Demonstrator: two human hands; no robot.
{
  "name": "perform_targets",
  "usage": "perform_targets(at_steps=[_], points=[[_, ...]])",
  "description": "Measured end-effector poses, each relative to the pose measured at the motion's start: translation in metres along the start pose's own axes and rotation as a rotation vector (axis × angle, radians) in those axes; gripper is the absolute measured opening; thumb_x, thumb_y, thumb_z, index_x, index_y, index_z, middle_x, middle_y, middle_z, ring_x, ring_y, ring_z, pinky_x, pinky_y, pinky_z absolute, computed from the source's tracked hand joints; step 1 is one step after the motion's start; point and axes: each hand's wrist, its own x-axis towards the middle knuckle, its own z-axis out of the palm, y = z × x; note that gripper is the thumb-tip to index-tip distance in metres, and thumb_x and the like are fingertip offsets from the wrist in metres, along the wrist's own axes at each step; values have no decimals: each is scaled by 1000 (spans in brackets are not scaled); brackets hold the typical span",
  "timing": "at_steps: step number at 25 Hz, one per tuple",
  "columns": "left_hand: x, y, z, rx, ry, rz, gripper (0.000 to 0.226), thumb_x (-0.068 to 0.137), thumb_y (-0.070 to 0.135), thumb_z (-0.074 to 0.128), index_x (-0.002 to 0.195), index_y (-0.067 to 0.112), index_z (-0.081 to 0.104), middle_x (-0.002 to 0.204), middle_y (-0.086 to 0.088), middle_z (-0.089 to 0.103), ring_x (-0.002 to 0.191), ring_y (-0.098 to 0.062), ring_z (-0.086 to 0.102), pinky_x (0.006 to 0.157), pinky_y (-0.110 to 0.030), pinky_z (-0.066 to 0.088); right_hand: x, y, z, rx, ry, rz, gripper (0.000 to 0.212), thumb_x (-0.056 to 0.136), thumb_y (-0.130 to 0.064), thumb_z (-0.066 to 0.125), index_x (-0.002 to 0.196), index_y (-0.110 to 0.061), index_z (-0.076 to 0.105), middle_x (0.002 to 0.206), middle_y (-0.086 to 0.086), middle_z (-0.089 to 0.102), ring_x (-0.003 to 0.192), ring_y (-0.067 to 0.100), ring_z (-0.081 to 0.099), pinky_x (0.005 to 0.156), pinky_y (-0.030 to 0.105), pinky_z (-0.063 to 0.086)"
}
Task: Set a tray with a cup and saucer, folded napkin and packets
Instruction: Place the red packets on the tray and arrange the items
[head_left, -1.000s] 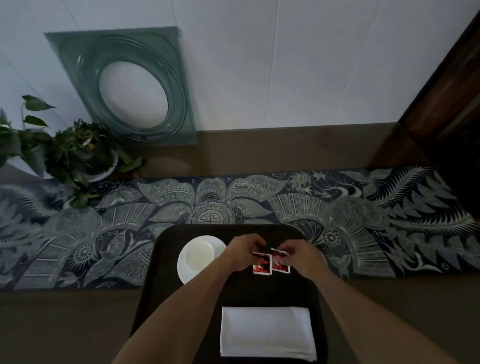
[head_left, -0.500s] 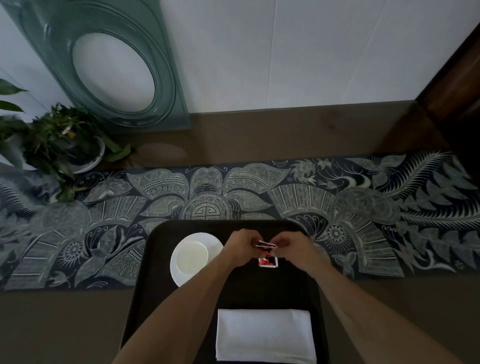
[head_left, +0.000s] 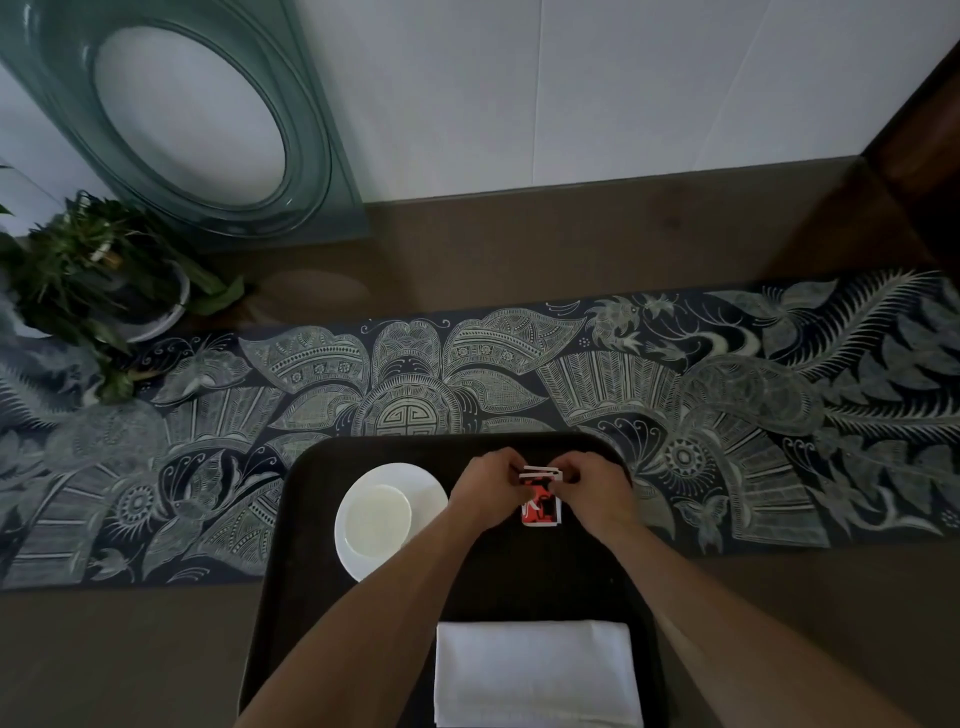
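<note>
A dark tray (head_left: 311, 597) lies on the patterned runner in front of me. On its left stands a white cup (head_left: 378, 517) on a white saucer (head_left: 421, 483). A folded white napkin (head_left: 537, 673) lies at the tray's near edge. At the tray's far middle, my left hand (head_left: 485, 491) and my right hand (head_left: 595, 493) meet over red-and-white packets (head_left: 542, 512). Both hands pinch the packets, which are stacked one on another; their upper edges show white between my fingertips.
A dark blue patterned runner (head_left: 727, 405) crosses the brown table. A potted plant (head_left: 98, 280) stands at the back left, next to a green glass panel with a round hole (head_left: 197, 119) leaning on the white wall. Dark wood (head_left: 919, 135) rises at the right.
The packets were side by side between my hands a second ago; now they are gathered into one stack. The view has shifted down and left slightly.
</note>
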Motion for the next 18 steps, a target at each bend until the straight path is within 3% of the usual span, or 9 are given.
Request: perform_targets(at_steps=[3, 9, 14, 18], points=[[5, 0, 1, 14, 14, -18, 30, 77, 28, 75, 103, 21, 63, 72, 11, 60, 67, -6, 57, 58, -23, 44, 4, 3, 5, -56, 28, -25, 27, 86, -21, 70, 114, -21, 67, 108, -5, 60, 91, 6, 54, 82, 21, 41], [4, 0, 7, -24, 64, -9, 47, 78, 25, 74, 118, 20, 50, 76, 6, 61, 70, -13, 60, 64, -31, 49, 5, 6, 10, -90, 74, -35, 36, 87, -23, 69, 121, -24, 61, 113, -3, 55, 96, 10, 56, 82, 25, 45], [-17, 7, 12, 56, 146, -31, 50, 86, 33, 65, 130, 21, 46, 114, -5, 59, 96, -19, 60, 80, -34, 51, -10, 1, 2, -140, 79, -46, 38, 92, -25, 61, 129, -21, 54, 124, 2, 52, 105, 17, 59, 87, 33, 50], [-43, 11, 15, 188, 170, -100, 43, 87, 41, 59, 125, 24, 49, 119, -2, 53, 103, -22, 58, 82, -39, 51, -33, 1, -9, -374, 80, -190, 28, 92, -28, 56, 119, -21, 59, 116, 2, 56, 103, 19, 56, 84, 34, 50]])
